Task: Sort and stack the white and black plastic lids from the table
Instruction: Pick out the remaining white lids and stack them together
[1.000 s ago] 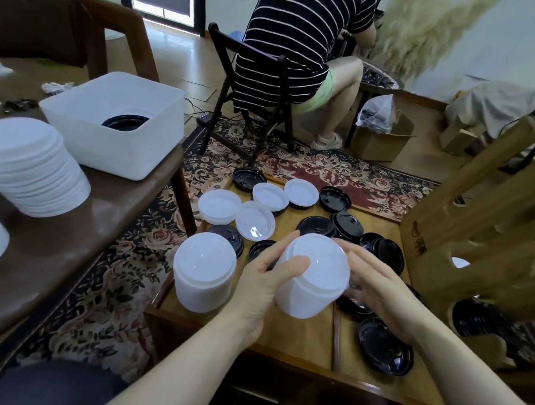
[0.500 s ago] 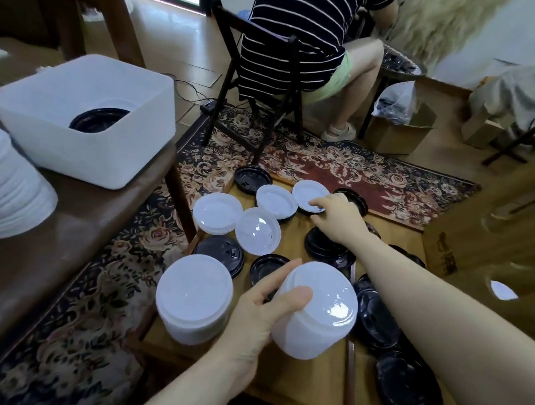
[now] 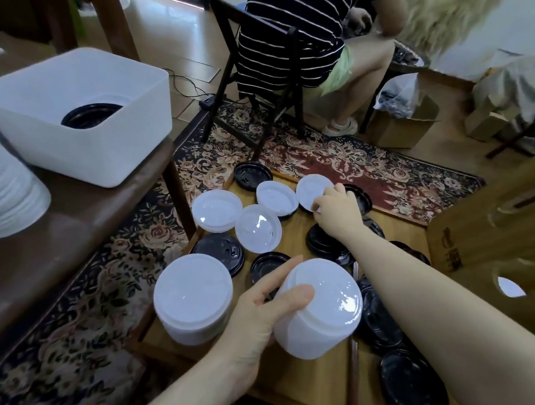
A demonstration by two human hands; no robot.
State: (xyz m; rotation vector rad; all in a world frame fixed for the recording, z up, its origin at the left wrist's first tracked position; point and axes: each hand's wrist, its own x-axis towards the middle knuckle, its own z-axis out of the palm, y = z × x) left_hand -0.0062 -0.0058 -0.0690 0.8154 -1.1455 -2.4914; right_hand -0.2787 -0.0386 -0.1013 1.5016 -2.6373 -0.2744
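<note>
Closest to you, your left hand (image 3: 259,314) is wrapped around a stack of white lids (image 3: 317,308), thumb curled over the top rim and fingers round the side, holding it tilted just above the low wooden table (image 3: 311,389). Right beside it on the left sits a second stack of white lids (image 3: 193,298), upright near the table's left edge. On the right side of the table there's a bunch of black lids, with a big black lid (image 3: 413,389) nearest you and more overlapping behind it, partly hidden under your right forearm. Further in, a black lid with a sip tab (image 3: 219,254) lies flat, and behind that two loose white lids (image 3: 258,228) overlap a bit. Your right hand (image 3: 337,211) is stretched out to the far end, fingers curled down on the edge of the farthest white lid (image 3: 312,192); looks like a pinch on its rim, though the fingertips are partly hidden. Another white lid (image 3: 276,196) sits just left of that one, and a lone black lid (image 3: 249,176) is at the far left corner. Off to your left, a dark wooden bench (image 3: 70,237) carries a white plastic bin (image 3: 77,112) with black lids inside, plus a leaning pile of white lids (image 3: 6,199) at the frame edge. Past the patterned rug (image 3: 356,167), a person in a striped shirt (image 3: 289,31) sits on a black chair (image 3: 252,76), back to you.
</note>
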